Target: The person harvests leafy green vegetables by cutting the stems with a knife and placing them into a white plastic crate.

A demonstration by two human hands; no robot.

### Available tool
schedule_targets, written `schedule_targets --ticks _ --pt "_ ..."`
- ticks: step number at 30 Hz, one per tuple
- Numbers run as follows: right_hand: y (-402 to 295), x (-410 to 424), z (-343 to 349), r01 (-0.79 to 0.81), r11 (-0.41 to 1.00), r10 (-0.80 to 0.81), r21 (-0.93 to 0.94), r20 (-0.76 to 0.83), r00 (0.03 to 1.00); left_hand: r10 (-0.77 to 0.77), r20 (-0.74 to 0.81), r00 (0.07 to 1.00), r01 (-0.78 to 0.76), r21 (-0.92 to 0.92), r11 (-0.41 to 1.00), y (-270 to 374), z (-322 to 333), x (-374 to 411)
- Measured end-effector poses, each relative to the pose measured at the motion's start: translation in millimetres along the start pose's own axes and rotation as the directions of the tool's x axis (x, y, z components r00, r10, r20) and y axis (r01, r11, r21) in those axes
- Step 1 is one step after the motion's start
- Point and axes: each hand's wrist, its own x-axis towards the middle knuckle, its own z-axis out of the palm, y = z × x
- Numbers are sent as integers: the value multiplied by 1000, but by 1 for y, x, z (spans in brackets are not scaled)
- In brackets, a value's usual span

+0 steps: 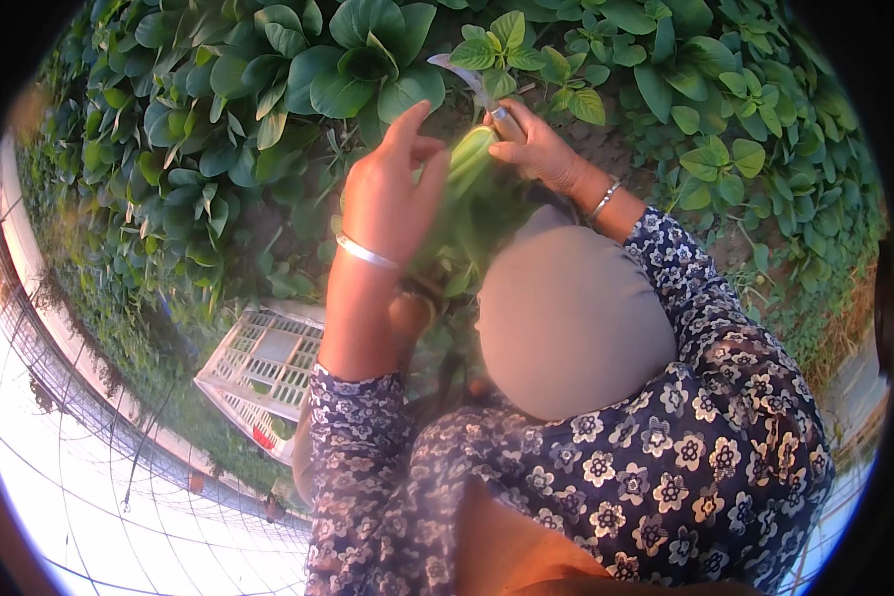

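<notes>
My right hand (542,149) grips the wooden handle of a small sickle (510,127), its curved blade pointing up and left among the leaves. Against the thumb of that hand lies the pale cut base of a leafy green vegetable (473,156), possibly bok choy. Its leaves hang down, blurred, toward my knee; whether the thumb pinches it cannot be told. My left hand (395,194) is raised just left of the vegetable, index finger extended and fingers apart, with nothing seen in it. Beyond both hands grows a bok choy plant (369,71) rooted in the bed.
Dense leafy greens (194,134) fill the bed on the left, and broad-leaved plants (723,160) stand on the right. A white slatted plastic crate (264,357) sits left of my left forearm. My grey-clad knee (574,320) rises below the hands. Wire netting (67,447) runs along the far left.
</notes>
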Motion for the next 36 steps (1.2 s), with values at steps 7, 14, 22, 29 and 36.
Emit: schedule_targets --ticks 7,14,22,29,36 --pt "-26 11 34 180 954 -155 -238 120 981 -65 449 891 157 -173 972 -64 21 34" --pt "19 5 22 19 986 -71 -168 -305 950 -279 226 933 237 195 952 -87 48 24" --pt "73 68 0 51 977 -122 -207 -346 930 -219 407 887 -77 597 799 -31 60 89" --pt "48 95 29 -176 933 101 -313 -242 965 -359 115 926 122 809 575 -63 3 114" --pt "55 116 42 -233 900 144 -369 -255 956 -421 -50 906 300 777 553 -122 -17 86"
